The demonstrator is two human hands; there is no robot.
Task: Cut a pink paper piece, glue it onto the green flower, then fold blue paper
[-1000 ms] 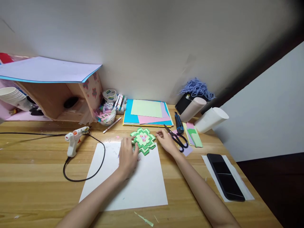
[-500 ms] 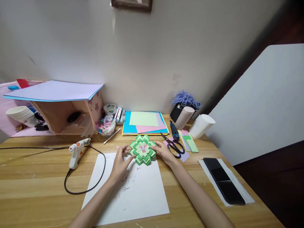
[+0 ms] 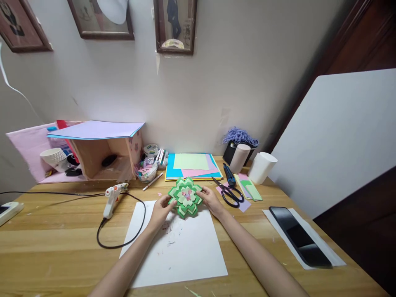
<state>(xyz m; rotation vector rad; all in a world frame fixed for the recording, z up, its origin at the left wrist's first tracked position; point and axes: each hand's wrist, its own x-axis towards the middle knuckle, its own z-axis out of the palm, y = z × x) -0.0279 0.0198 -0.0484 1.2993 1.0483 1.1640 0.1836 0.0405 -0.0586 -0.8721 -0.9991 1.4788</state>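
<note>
- Gripping a layered green paper flower (image 3: 186, 197), the two hands face each other over the far edge of a white sheet (image 3: 192, 255) on the wooden tabletop (image 3: 62, 235).
- Left hand (image 3: 161, 210): thumb on the flower's face, other fingers curled at its left rim and partly hidden; the grip is nearly closed on the petals.
- Right hand (image 3: 212, 201): fingertips drawn together on the right-hand petals, with little gap between them.
- Flower: pink pieces at its centre; contact between its lower rim and the sheet cannot be determined.
- Scissors (image 3: 228, 190): beside the right hand, toward the tabletop's far right corner, near a blue-and-black cutter (image 3: 229, 175).
- Coloured paper stack (image 3: 192, 161): along the far edge, behind the flower.
- Glue gun (image 3: 111, 202): toward the left edge, its black cord (image 3: 115, 248) looping over the sheet's left side.
- Dark phone (image 3: 299, 236): near the tabletop's right edge.
</note>
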